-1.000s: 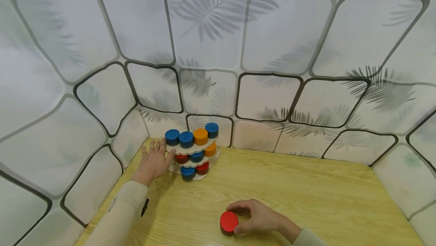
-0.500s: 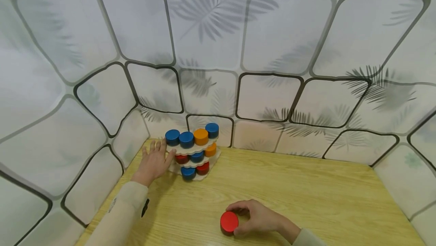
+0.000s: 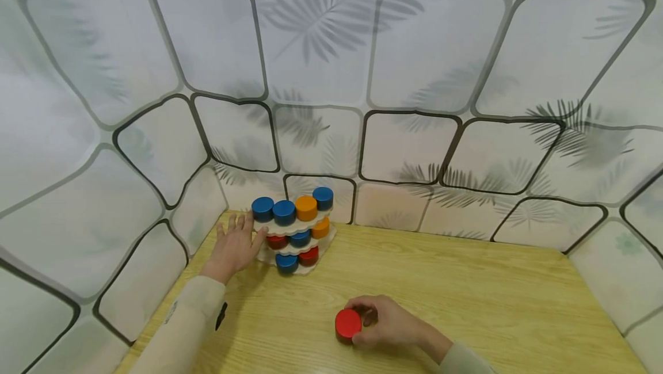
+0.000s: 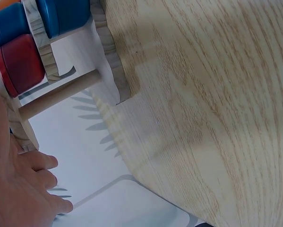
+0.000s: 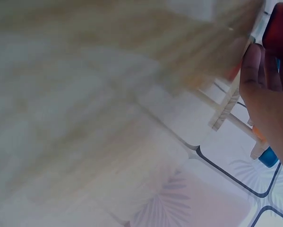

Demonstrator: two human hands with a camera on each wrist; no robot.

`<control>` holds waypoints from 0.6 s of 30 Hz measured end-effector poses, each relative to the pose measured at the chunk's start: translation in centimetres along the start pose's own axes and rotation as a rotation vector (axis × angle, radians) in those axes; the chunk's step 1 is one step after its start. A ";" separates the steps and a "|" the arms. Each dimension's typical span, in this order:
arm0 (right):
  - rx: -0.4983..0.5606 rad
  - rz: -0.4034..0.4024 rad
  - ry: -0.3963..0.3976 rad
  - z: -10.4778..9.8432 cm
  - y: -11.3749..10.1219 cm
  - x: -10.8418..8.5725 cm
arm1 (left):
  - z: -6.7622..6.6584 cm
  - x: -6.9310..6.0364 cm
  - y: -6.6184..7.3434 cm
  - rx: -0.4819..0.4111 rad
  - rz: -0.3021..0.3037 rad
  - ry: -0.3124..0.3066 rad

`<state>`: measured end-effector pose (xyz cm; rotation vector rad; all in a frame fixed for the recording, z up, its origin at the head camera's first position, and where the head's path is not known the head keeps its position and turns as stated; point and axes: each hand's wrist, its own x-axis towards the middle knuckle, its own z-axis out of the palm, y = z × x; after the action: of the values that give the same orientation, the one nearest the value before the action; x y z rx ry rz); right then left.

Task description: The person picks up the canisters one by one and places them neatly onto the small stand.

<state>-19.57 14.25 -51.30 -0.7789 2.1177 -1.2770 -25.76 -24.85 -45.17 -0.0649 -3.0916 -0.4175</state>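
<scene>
A tiered wooden stand (image 3: 293,228) stands at the back left of the table, bearing blue, orange and red round blocks on its layers. My left hand (image 3: 235,249) rests against the left end of its top tier, fingers extended and thumb along the front edge. In the left wrist view, the fingers of my left hand (image 4: 32,189) reach past the board's end. Near the table's front, my right hand (image 3: 391,323) pinches a red round block (image 3: 347,325) between thumb and fingers. That red block (image 5: 279,35) shows dark in the right wrist view; whether it touches the table is unclear.
The light wooden table (image 3: 440,282) meets a patterned wall covering (image 3: 404,149) behind the stand and along the left. Blue blocks (image 3: 284,212) and an orange block (image 3: 305,208) sit loose-looking on the top tier, close to the left hand.
My right hand and the red round block have shifted slightly away from me, upward in the head view. The left hand and the stand stay as they were.
</scene>
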 end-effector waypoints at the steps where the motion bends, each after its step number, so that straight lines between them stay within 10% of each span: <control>1: 0.004 0.004 0.010 -0.1 -0.1 0.2 | 0.0 0.0 0.0 -0.001 0.000 -0.001; 18: -0.035 -0.015 0.301 -2.5 -0.6 5.5 | 0.2 0.1 -0.1 0.004 0.004 0.001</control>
<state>-24.96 11.54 -50.62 -0.6511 2.3779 -1.4445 -25.92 -24.93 -45.39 -0.0711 -3.0901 -0.4114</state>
